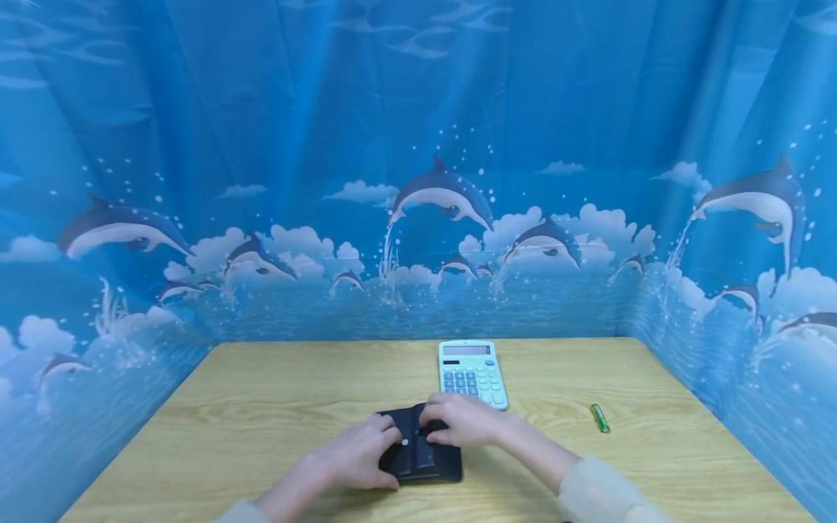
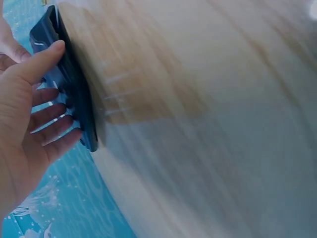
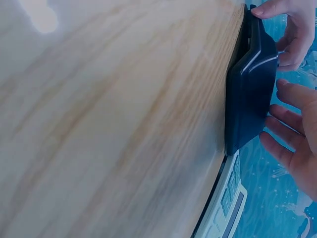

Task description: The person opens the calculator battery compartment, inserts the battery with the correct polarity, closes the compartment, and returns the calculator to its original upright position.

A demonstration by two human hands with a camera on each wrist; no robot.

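A black leather-like case point(image 1: 407, 465), flat with raised folds along its middle and a small white round spot, lies on the table in the head view. My left hand point(image 1: 362, 452) holds its left side. The left thumb point(image 2: 55, 47) presses the near edge while the other fingers curve over the top, as the left wrist view shows. From the far right side my right hand point(image 1: 467, 420) reaches over the folds. Its spread, loosely bent fingers point(image 3: 285, 133) touch the top of the case in the right wrist view, with the thumb apart from them.
A pale mint calculator point(image 1: 471, 370) lies just behind the case, close to the right hand. Farther right is a small green battery-like cylinder point(image 1: 599, 418). The wooden table point(image 1: 281, 392) is enclosed by a blue dolphin-print curtain point(image 1: 314, 145) at the back and both sides.
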